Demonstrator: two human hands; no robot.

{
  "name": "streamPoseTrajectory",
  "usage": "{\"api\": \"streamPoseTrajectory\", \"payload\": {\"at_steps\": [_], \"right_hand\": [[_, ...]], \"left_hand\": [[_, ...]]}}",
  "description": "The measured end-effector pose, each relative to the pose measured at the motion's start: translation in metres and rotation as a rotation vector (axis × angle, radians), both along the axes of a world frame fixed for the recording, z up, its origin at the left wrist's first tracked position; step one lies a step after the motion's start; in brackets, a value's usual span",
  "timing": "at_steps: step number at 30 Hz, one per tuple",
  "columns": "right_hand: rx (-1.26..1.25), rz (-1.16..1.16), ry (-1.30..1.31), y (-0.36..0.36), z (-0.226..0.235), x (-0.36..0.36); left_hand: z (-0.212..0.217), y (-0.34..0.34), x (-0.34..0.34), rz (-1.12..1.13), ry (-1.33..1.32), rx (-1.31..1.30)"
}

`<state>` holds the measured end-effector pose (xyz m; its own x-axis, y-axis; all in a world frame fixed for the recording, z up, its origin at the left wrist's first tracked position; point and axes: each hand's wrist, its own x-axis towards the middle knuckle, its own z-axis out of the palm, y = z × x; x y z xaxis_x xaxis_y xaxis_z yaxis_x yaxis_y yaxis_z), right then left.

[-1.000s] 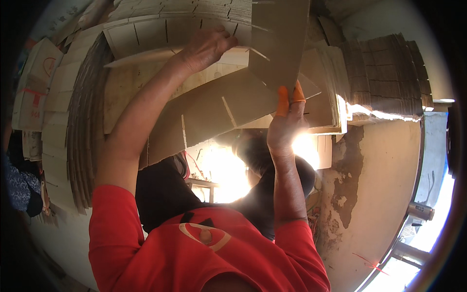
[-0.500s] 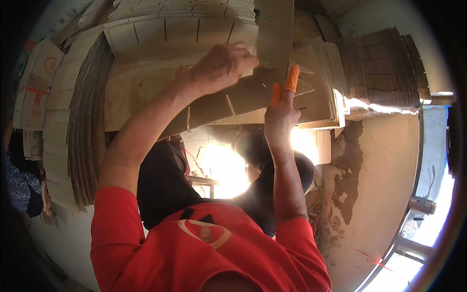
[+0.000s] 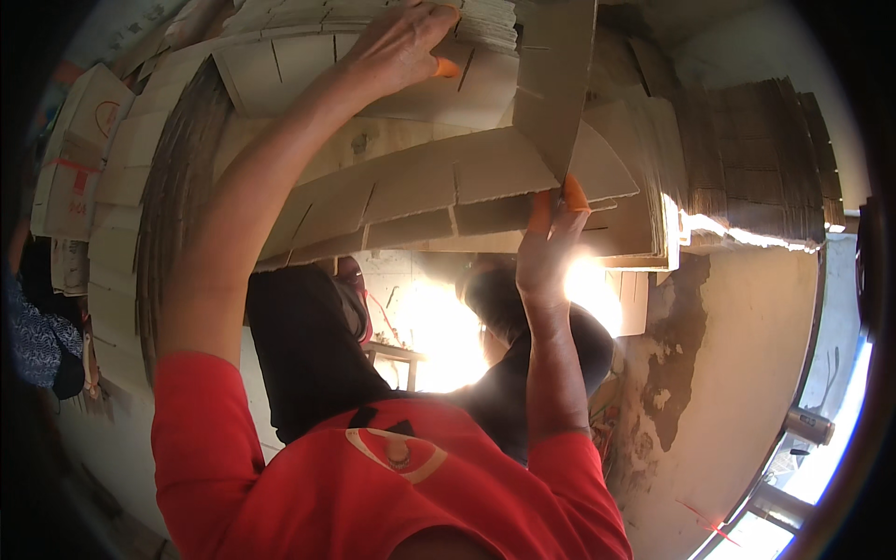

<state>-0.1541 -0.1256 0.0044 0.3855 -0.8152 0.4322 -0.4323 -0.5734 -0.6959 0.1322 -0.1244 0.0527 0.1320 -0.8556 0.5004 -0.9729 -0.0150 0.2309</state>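
Note:
My right hand (image 3: 549,247), with orange finger covers on its tips, pinches the lower corner of an upright cardboard strip (image 3: 551,79). A long slotted cardboard strip (image 3: 401,182) runs leftward from that corner and meets the upright one there. Under it shows another slotted strip (image 3: 420,227), partly hidden. Farther off, my left hand (image 3: 401,47) is over the front of a stack of slotted cardboard strips (image 3: 303,70). Its covered thumb and forefinger are apart, with nothing visible between them.
More cardboard stacks stand at the left (image 3: 177,196) and the right (image 3: 747,154). A white carton (image 3: 79,159) is at the far left. Below the work surface are my knees and a small stool (image 3: 397,355) in bright glare. The right wall (image 3: 737,355) has peeling patches.
My left hand has moved away from the strips by my right hand, up to the far stack. The long strip now shows its lighter face, joined at the upright strip. The view has shifted slightly.

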Motion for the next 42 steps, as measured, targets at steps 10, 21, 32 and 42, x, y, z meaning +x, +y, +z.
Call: {"api": "streamPoseTrajectory", "payload": {"at_steps": [10,21,32,42], "right_hand": [[-0.287,0.113,0.06,0.01,0.015,0.004],[-0.343,0.125,-0.01,0.011,0.007,0.002],[-0.137,0.129,-0.132,0.028,0.017,-0.016],[-0.244,0.069,-0.027,0.039,0.03,-0.024]], "left_hand": [[-0.069,-0.027,0.042,0.081,-0.319,-0.019],[-0.047,-0.003,0.014,-0.148,-0.102,-0.073],[-0.045,0.01,-0.001,-0.09,-0.144,-0.107],[-0.04,0.012,-0.025,-0.121,-0.197,-0.065]]}}
